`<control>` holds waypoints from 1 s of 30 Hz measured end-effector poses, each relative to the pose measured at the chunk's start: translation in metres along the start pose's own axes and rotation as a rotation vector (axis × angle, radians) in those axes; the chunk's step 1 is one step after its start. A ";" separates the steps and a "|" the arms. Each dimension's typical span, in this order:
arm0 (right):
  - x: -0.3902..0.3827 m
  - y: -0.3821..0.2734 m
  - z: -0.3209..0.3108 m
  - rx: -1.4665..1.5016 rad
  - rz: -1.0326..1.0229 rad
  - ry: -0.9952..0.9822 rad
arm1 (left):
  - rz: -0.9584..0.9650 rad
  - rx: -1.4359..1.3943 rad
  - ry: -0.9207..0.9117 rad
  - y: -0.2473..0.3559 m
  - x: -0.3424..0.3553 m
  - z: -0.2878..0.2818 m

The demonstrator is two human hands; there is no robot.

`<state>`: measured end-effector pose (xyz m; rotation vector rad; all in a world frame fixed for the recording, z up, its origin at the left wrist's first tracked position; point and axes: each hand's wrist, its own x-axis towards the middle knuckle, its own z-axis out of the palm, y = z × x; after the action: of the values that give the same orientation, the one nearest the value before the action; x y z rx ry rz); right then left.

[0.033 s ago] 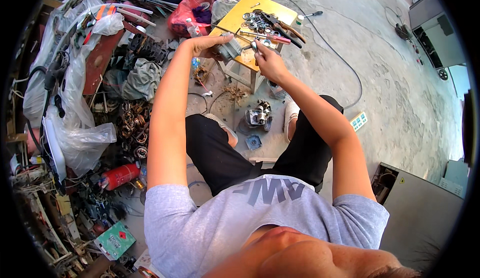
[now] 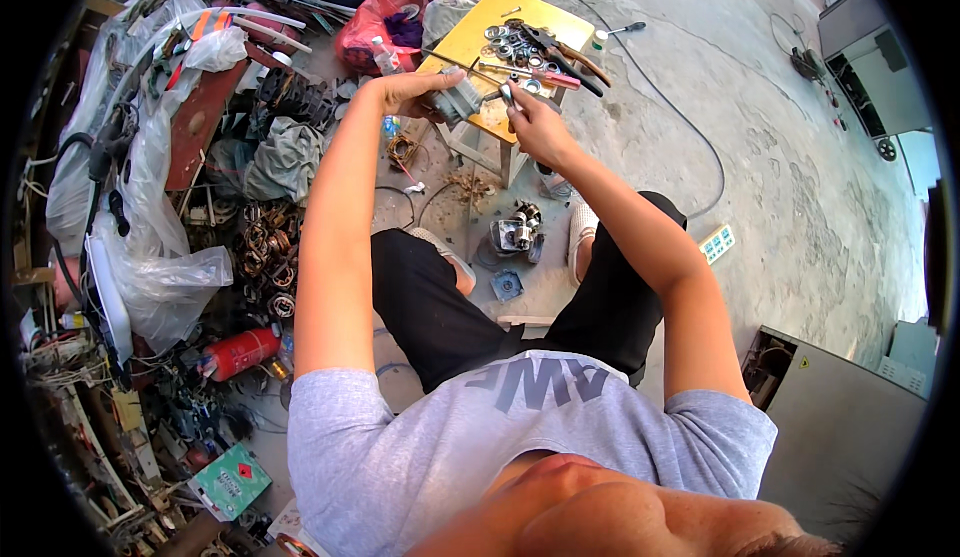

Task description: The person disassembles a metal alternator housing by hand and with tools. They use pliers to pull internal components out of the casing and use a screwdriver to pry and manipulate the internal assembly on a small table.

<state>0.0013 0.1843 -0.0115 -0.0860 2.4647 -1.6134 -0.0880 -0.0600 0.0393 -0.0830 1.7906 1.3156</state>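
My left hand [image 2: 420,92] grips a grey metal housing [image 2: 457,99] at the near left corner of a small yellow table [image 2: 470,17]. My right hand [image 2: 535,117] is closed on a metal tool [image 2: 509,95] just right of the housing; its exact type is unclear. Metal rings and bearings [image 2: 510,42], long-handled pliers [image 2: 580,65] and a pink-handled tool [image 2: 560,80] lie on the tabletop. Below, between my feet, stands a partly dismantled metal assembly [image 2: 515,232], with a blue square plate [image 2: 507,284] in front of it.
Heaped scrap, plastic sheeting [image 2: 160,257] and coils [image 2: 268,247] crowd the left, with a red cylinder [image 2: 240,352]. A red bag [image 2: 375,27] sits behind the table. A black cable crosses the concrete floor near a power strip [image 2: 716,244]. A metal cabinet [image 2: 840,427] stands at lower right.
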 end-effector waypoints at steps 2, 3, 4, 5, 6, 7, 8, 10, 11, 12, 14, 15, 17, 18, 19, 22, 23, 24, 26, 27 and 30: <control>-0.001 -0.003 0.004 0.055 0.009 -0.024 | 0.017 0.049 0.058 -0.004 -0.001 -0.002; 0.001 -0.006 0.002 0.126 0.083 -0.039 | 0.017 0.053 0.083 -0.003 0.002 -0.003; 0.001 -0.008 0.002 0.127 0.075 -0.044 | 0.015 0.058 0.107 0.002 0.002 -0.002; 0.001 -0.009 0.002 0.129 0.066 -0.048 | 0.014 0.064 0.131 0.004 0.003 -0.002; 0.000 -0.011 0.002 0.130 0.058 -0.052 | 0.001 0.052 0.162 0.003 0.005 -0.004; -0.001 -0.016 -0.001 0.136 0.079 -0.077 | -0.006 0.040 0.189 0.005 0.006 -0.002; 0.001 -0.017 -0.001 0.158 0.069 -0.072 | -0.013 0.028 0.216 0.006 0.007 0.000; 0.009 -0.018 0.000 0.201 0.049 -0.065 | -0.053 0.109 0.268 0.007 0.006 -0.004; 0.015 -0.020 -0.001 0.173 0.056 -0.083 | -0.071 0.133 0.295 0.008 0.009 -0.009; 0.021 -0.023 -0.003 0.163 0.047 -0.099 | -0.090 0.158 0.323 0.008 0.012 -0.013; 0.032 -0.032 -0.007 0.140 0.028 -0.127 | 0.056 0.219 0.354 0.009 0.015 -0.011; 0.034 -0.036 -0.005 0.164 0.047 -0.101 | 0.040 0.219 0.354 0.009 0.015 -0.012; 0.041 -0.046 -0.007 0.116 0.060 -0.134 | 0.008 0.219 0.361 0.013 0.013 -0.010; 0.046 -0.048 -0.008 0.092 0.066 -0.151 | -0.008 0.216 0.364 0.015 0.013 -0.010; 0.052 -0.045 -0.009 0.079 0.059 -0.155 | -0.026 0.213 0.364 0.017 0.013 -0.006; 0.063 -0.035 -0.016 0.078 0.066 -0.222 | 0.002 0.203 0.389 0.021 0.009 0.003; 0.063 -0.042 -0.014 0.150 0.083 -0.264 | 0.026 0.230 0.421 0.013 0.012 -0.007; 0.065 -0.049 -0.013 0.116 0.087 -0.307 | 0.049 0.257 0.453 0.002 0.021 -0.021; 0.067 -0.060 -0.023 0.041 0.118 -0.366 | 0.078 0.250 0.483 0.004 0.020 -0.014; 0.074 -0.058 -0.024 0.076 0.146 -0.411 | 0.077 0.213 0.499 0.003 0.019 -0.009; 0.090 -0.063 -0.032 -0.123 0.128 -0.503 | 0.103 0.174 0.479 0.011 0.013 0.003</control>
<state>-0.0966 0.1739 0.0470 -0.3047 2.1252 -1.2053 -0.0999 -0.0469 0.0386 -0.2278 2.3348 1.2779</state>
